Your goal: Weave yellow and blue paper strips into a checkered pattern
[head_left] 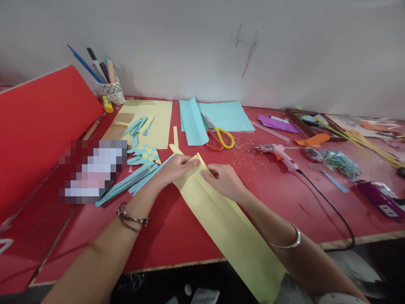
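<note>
A long sheet of yellow paper [221,223] runs from my hands down past the table's front edge, with a narrow fold along its far end. My left hand [175,168] pinches the left part of that end between thumb and fingers. On the right part, my right hand [224,179] grips the paper with curled fingers. Blue paper strips [139,179] lie beside my left wrist, near a woven blue and yellow paper piece [147,155]. Scissors [220,134] with red and yellow handles rest on a folded blue sheet [196,120] beyond my hands.
A pink glue gun [278,154] lies at right, its cord crossing the table edge. At left are a blurred phone-like object [95,171], a red board [41,135] and a pen cup [114,90]. A purple stapler-like tool [379,198] sits far right.
</note>
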Demonstrator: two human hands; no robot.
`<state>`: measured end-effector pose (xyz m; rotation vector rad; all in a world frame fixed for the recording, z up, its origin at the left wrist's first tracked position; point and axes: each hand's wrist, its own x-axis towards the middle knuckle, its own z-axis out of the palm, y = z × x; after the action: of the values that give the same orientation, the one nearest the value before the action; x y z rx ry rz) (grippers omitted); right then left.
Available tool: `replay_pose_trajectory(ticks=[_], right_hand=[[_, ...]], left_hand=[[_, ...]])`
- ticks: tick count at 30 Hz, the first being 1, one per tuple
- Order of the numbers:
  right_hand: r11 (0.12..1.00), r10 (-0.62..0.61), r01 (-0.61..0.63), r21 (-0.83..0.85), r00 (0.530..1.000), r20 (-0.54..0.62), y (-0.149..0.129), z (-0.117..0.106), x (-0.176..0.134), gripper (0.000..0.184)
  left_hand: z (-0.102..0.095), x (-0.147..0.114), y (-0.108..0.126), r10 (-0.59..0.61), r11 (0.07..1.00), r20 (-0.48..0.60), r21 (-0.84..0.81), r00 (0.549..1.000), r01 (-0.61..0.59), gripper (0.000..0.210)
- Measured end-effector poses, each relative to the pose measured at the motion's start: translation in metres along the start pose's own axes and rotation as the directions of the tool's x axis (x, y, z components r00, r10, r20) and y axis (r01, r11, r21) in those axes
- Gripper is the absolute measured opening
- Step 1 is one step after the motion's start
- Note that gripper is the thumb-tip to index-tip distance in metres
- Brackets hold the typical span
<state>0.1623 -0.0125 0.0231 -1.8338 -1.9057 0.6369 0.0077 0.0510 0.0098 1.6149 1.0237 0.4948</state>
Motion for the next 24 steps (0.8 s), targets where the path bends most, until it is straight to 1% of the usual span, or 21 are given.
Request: replay_pose_trajectory(ticks=[2,4,6,9,11,13,16,21,23,24], right_hand=[[1.000,0.003,-0.002,0.021,0.999,-0.037,0.002,0.000,0.001,0.033],[0.996,0.023,-0.020,0.090,0.999,-0.028,0.004,0.000,0.002,0.033],[0.976,0.062,-0.068,0.207,0.998,0.031,0.006,-0.001,0.003,0.034],[0.907,0.119,-0.166,0.387,0.983,0.143,0.006,-0.002,0.003,0.033],[0.858,0.135,-0.213,0.468,0.972,0.194,0.005,-0.003,0.002,0.032],[0.825,0.149,-0.247,0.508,0.963,0.226,0.004,-0.005,0.002,0.032],[0.807,0.188,-0.295,0.512,0.950,0.251,0.003,-0.007,0.003,0.031],[0.836,0.297,-0.365,0.409,0.929,0.222,0.007,-0.012,0.008,0.030],[0.851,0.306,-0.370,0.373,0.926,0.222,0.006,-0.014,0.008,0.035],[0.869,0.291,-0.355,0.344,0.930,0.225,0.006,-0.015,0.007,0.038]], left_hand=[[0.000,0.000,0.000,-0.002,1.000,0.002,-0.003,1.000,0.002,0.038],[-0.001,0.000,0.000,-0.006,1.000,0.004,-0.013,1.000,0.006,0.037],[-0.001,-0.001,0.001,-0.010,0.999,0.004,-0.031,1.000,0.010,0.037],[-0.001,-0.002,0.002,-0.018,0.998,-0.003,-0.054,1.000,0.018,0.036],[-0.001,-0.002,0.002,-0.024,0.998,-0.011,-0.066,1.000,0.023,0.035],[-0.002,-0.002,0.002,-0.033,0.996,-0.017,-0.080,0.999,0.032,0.035],[-0.005,0.000,0.000,-0.052,0.994,-0.025,-0.100,0.998,0.049,0.035],[-0.010,0.002,-0.003,-0.088,0.988,-0.068,-0.132,0.994,0.078,0.038],[-0.011,0.002,-0.003,-0.098,0.987,-0.085,-0.139,0.992,0.085,0.039],[-0.011,0.002,-0.003,-0.101,0.986,-0.090,-0.142,0.991,0.087,0.039]])
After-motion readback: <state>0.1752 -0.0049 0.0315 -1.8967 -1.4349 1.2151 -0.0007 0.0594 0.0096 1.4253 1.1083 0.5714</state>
